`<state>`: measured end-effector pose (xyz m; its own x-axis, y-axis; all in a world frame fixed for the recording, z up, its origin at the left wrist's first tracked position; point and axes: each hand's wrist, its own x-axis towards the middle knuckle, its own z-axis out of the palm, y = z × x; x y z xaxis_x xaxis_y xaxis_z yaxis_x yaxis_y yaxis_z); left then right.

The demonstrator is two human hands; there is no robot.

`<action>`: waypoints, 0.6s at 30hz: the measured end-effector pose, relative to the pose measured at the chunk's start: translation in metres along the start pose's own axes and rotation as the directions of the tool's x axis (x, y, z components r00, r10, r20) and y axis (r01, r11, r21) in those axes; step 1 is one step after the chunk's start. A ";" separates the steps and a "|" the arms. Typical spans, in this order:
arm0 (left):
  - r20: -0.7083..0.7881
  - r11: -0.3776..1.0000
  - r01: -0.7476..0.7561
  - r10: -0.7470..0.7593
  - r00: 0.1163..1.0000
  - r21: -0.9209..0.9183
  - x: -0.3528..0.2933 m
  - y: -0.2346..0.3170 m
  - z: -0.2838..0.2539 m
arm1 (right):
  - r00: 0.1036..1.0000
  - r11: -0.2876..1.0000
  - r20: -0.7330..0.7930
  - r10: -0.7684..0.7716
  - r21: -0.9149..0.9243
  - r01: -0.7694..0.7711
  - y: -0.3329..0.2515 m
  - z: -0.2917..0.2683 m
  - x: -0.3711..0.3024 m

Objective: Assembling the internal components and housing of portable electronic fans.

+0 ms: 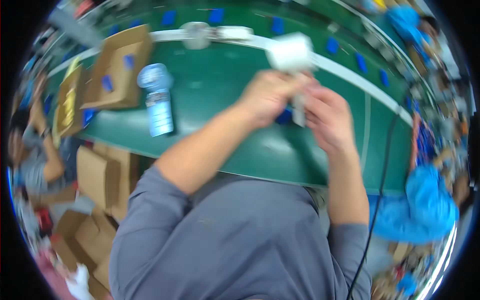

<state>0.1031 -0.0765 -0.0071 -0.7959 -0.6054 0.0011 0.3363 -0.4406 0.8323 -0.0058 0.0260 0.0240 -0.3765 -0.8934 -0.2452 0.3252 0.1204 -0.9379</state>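
Both hands are raised over the green table (210, 115), close together, and motion blurs them. They meet at a white object (290, 51) with a broad rounded head and a narrow lower part; its exact kind is not clear. My left hand (265, 97) is closed around the part just below the head. The fingers of my right hand (327, 115) pinch its narrow lower part from the right. A dark blue piece (284, 117) shows just behind my left hand. Left of my forearm lies a light blue package (159, 112) with a round top.
A cardboard tray (137, 75) with blue pieces stands at the left, next to a box with yellow contents (70, 102). Farther back lies a clear, round-headed item (196, 35). Blue blocks (277, 25) line the green belt. A black cable (385, 165) hangs at the right.
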 end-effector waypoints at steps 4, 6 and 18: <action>0.072 0.994 -0.038 0.031 0.997 0.104 0.004 -0.011 0.003 | 0.991 0.997 -0.111 -0.079 -0.033 0.076 0.011 -0.009 -0.004; 0.099 0.999 -0.039 0.042 0.994 -0.025 -0.002 -0.015 0.001 | 0.990 0.995 -0.111 -0.090 -0.062 0.083 0.021 -0.012 -0.004; 0.014 0.995 0.033 -0.032 0.999 -0.098 0.002 -0.017 0.000 | 0.854 0.930 -0.389 -0.345 -0.263 0.256 -0.032 -0.057 -0.013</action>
<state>0.0960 -0.0703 -0.0211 -0.8132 -0.5817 -0.0179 0.3574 -0.5234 0.7735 -0.0610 0.0583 0.0435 -0.7716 -0.6358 0.0186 -0.0218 -0.0028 -0.9998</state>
